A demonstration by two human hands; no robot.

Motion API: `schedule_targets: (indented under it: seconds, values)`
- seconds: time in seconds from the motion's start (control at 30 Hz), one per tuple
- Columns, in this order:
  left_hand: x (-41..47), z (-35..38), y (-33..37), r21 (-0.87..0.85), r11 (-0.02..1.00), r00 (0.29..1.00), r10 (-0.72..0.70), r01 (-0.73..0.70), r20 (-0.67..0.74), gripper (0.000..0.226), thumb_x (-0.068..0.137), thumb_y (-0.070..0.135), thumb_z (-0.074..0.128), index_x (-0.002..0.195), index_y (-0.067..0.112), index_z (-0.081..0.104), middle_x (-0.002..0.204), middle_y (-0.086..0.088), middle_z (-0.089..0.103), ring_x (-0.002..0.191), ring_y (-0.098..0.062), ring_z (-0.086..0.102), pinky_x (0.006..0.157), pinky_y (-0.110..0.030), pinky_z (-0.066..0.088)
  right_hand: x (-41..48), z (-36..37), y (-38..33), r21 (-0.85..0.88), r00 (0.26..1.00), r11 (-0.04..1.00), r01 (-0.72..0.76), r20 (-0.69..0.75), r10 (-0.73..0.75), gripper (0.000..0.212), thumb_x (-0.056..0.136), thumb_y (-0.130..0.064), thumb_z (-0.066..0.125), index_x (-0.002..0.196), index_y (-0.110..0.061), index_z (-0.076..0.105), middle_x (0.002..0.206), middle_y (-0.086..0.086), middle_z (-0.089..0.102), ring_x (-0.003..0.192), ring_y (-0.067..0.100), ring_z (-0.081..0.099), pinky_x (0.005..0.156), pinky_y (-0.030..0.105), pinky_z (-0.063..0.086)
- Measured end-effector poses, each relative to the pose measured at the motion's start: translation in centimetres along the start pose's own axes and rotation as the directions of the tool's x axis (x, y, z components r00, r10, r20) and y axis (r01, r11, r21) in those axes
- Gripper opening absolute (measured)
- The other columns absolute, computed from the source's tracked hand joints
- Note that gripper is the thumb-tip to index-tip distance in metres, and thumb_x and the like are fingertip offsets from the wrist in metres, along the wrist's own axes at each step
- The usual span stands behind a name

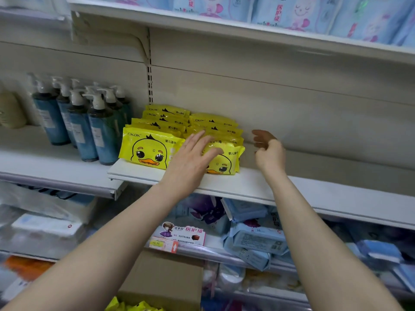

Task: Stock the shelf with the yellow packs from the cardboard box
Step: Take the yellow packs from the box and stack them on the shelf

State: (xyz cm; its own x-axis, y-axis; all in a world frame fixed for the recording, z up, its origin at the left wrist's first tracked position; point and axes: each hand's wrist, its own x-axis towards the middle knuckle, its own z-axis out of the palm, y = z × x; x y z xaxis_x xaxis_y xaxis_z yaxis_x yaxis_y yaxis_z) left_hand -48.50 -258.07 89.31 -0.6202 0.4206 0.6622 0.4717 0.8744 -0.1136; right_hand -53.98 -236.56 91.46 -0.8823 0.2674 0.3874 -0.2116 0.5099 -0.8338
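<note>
So the left grip (193,158) is a bare hand laid flat, fingers straight and a bit spread, resting on the front pack (226,163) of the right-hand row of yellow packs (215,126). It's touching, not clutching anything. Right up against that grip's left side is the other row (157,122), with its duck-face pack (146,151) standing at the front. Both rows stand on the white shelf (292,187), and run back toward the rear panel beyond the fingertips.

The right grip (268,153) hangs in the air just to the right of the same row, apart from the packs, fingers loosely curled with nothing in them. It's a bit blurry, fwiw.

Further left of the left grip there's a bunch of blue pump bottles (89,126). Below both forearms, one shelf down, sit pale blue packs (253,239) and a price tag (164,243). Lower still, under the left forearm, is the cardboard box (161,279) with more yellow wrappers (134,306) peeking out at the bottom edge.
</note>
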Motion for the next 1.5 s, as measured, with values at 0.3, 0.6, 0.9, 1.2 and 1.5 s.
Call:
schedule_targets:
  seconds: [0.3,0.6,0.9,1.2,1.5]
  values:
    - [-8.1,-3.8,1.2,-0.244,0.97,0.999,0.008,-0.016,-0.035,0.052,0.068,-0.004,0.071,0.117,0.013,0.062,0.123,-0.013,0.058,0.117,-0.036,0.051,0.098,-0.044,0.043,-14.0,0.6,-0.7,-0.091,0.993,0.995,0.031,-0.114,-0.042,0.046,0.085,0.008,0.045,0.111,-0.023,0.069,0.108,-0.002,0.068,0.092,0.014,0.062,0.087,0.029,0.049]
    - [-20.7,-4.1,0.0,-0.385,0.908,0.983,-0.118,0.164,0.14,0.052,0.073,0.002,0.067,0.122,0.017,0.058,0.12,-0.007,0.058,0.111,-0.033,0.053,0.088,-0.044,0.048,-27.4,6.1,0.4,-0.149,0.996,0.989,0.005,0.094,0.009,0.04,0.085,0.005,0.051,0.107,-0.021,0.071,0.108,-0.003,0.069,0.095,0.01,0.062,0.089,0.032,0.052]
    - [-32.5,-1.0,-1.3,-0.373,0.836,0.89,-0.265,0.404,0.37,0.057,0.074,0.007,0.072,0.127,0.021,0.055,0.123,-0.003,0.056,0.113,-0.03,0.051,0.092,-0.041,0.046,-37.2,12.8,6.1,-0.144,0.908,0.984,-0.103,0.39,0.152,0.044,0.08,-0.003,0.053,0.112,-0.027,0.069,0.108,-0.004,0.069,0.089,0.015,0.064,0.085,0.038,0.055]
    - [-43.9,2.7,-2.1,-0.248,0.749,0.713,-0.393,0.614,0.581,0.057,0.076,0.008,0.075,0.129,0.018,0.056,0.127,-0.005,0.056,0.117,-0.031,0.05,0.092,-0.039,0.044,-42.7,18.3,10.9,-0.258,0.742,0.962,-0.084,0.628,0.233,0.052,0.083,-0.003,0.063,0.128,-0.028,0.061,0.117,-0.007,0.067,0.098,0.005,0.061,0.093,0.028,0.049]
    - [-52.7,6.2,-3.4,-0.1,0.678,0.517,-0.448,0.728,0.73,0.065,0.071,0.003,0.079,0.132,0.012,0.057,0.131,-0.015,0.056,0.128,-0.038,0.046,0.1,-0.05,0.046,-45.3,23.6,15.5,-0.364,0.585,0.931,0.007,0.757,0.291,0.059,0.086,-0.006,0.061,0.138,-0.032,0.051,0.136,-0.002,0.056,0.127,0.015,0.05,0.1,0.027,0.037]
